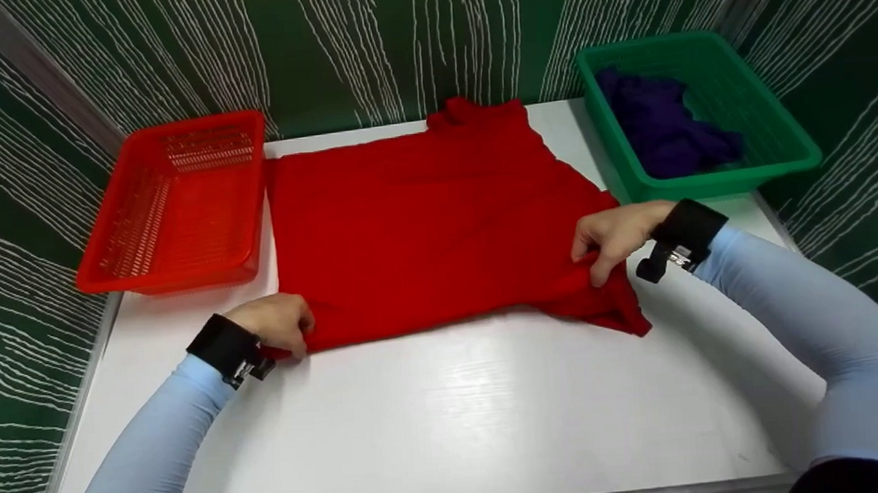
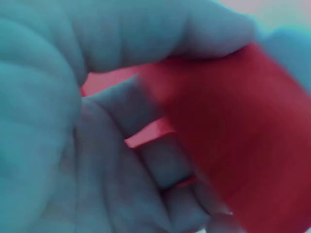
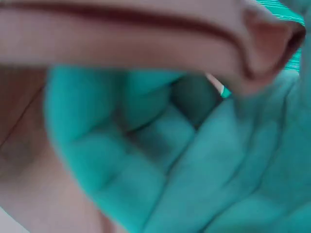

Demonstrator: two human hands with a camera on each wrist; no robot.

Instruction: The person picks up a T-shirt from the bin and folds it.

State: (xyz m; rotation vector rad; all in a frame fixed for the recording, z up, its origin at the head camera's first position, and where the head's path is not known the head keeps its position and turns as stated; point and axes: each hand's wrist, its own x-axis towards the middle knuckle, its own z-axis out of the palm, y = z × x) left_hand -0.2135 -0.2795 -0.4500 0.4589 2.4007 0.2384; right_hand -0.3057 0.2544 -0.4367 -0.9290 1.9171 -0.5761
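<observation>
A red shirt (image 1: 423,225) lies spread sideways across the white table, its straight hem on the left and its sleeves toward the right. My left hand (image 1: 278,322) pinches the near left corner. In the left wrist view, the thumb presses the red cloth (image 2: 233,126) against curled fingers (image 2: 167,160). Close to the near sleeve, my right hand (image 1: 615,237) grips the shirt at the right. Curled fingers (image 3: 97,141) hold a fold of the cloth (image 3: 121,36) in the right wrist view. Between the hands, the near edge is slightly raised and wavy.
A red plastic basket (image 1: 253,249) stands left of the shirt. At the back right is a green basket (image 1: 706,185) with a crumpled purple cloth (image 1: 666,126) in it. Dark green walls with white lines (image 1: 338,49) enclose the white table (image 1: 448,419) behind and at the sides.
</observation>
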